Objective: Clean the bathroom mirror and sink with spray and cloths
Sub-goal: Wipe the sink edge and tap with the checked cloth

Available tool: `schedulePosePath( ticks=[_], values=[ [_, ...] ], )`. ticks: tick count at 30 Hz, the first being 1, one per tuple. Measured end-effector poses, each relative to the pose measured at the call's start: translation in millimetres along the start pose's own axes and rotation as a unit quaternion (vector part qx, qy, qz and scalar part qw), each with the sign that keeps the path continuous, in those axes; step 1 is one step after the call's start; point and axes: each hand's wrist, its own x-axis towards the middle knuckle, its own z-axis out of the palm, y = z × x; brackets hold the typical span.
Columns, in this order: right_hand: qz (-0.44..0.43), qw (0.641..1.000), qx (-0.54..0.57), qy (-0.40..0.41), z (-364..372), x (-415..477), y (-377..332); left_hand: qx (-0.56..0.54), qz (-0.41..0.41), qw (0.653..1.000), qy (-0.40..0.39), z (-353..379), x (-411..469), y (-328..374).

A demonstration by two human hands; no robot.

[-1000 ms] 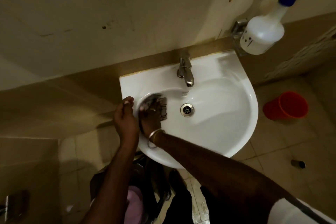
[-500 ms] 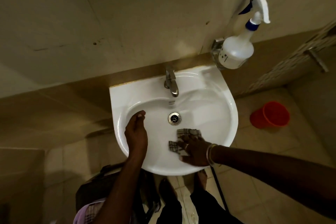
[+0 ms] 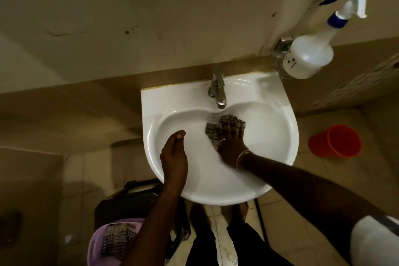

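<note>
Sink (image 3: 278, 136) is my landmark, going left to right. Below-left of the sink, on the floor side, a purple basket (image 3: 97, 242) holds a second checked cloth (image 3: 117, 238), with a dark bag (image 3: 129, 198) just above it, tucked under the sink's front-left edge

My left hand (image 3: 173, 153) rests on the sink's inner left wall, fingers loosely curled, nothing in it, looks like bracing only. Tap (image 3: 218, 90) sits at the back centre of the sink, not running as far as I can see

My right hand (image 3: 230, 147) is inside the basin just right of centre, below the tap spout, palm flat and fingers spread, pressing the checked wipe cloth (image 3: 224, 125) against the porcelain; a press-down hold, not a pinch. The drain is hidden, probably under the cloth or hand. Slight blur on that hand, so I judge a wiping stroke in progress

Spray bottle (image 3: 308, 56) hangs on a wall holder above the sink's back-right corner, not in hand. Orange bucket (image 3: 336, 140) stands on the floor to the right of the sink, well apart

Progress: sink wipe underway, basin looks wet and shiny, rim and tap state unclear. Mirror not in view, so I can't tell whether it's done. Left, I'd guess: finish the basin, rim, tap, maybe the mirror
</note>
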Motion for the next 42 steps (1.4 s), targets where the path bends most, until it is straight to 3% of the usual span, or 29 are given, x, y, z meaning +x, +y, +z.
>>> schedulePosePath(
  ticks=[3, 6, 11, 14, 22, 28, 42],
  values=[
    [-0.006, 0.998, 0.065, -0.008, 7.6, 5.3, -47.8, -0.004, 0.0, 1.0, 0.007, -3.2, 1.9, -0.3],
    [-0.085, 0.995, 0.058, -0.007, -2.6, 2.8, -66.0, -0.006, 0.009, 1.0, 0.014, -3.0, 3.6, -1.6],
    [-0.165, 0.982, -0.075, -0.047, -19.6, 7.1, -25.1, 0.007, 0.006, 1.0, 0.008, 0.7, 1.3, 0.2],
    [-0.181, 0.973, -0.145, -0.021, -34.4, 1.7, 16.1, 0.014, 0.009, 1.0, 0.004, 3.2, -0.2, 0.2],
    [-0.087, 0.962, -0.257, -0.034, -78.7, -37.5, 84.4, 0.077, 0.001, 0.996, -0.047, 9.8, -12.0, 4.2],
    [-0.026, 0.974, -0.221, -0.041, -79.2, -74.7, 85.2, 0.167, -0.052, 0.974, -0.145, 14.0, -29.8, -6.4],
    [0.002, 0.994, -0.102, -0.037, -41.4, -136.7, 34.6, 0.199, -0.044, 0.967, -0.154, -2.7, -50.8, -0.1]
  ],
)
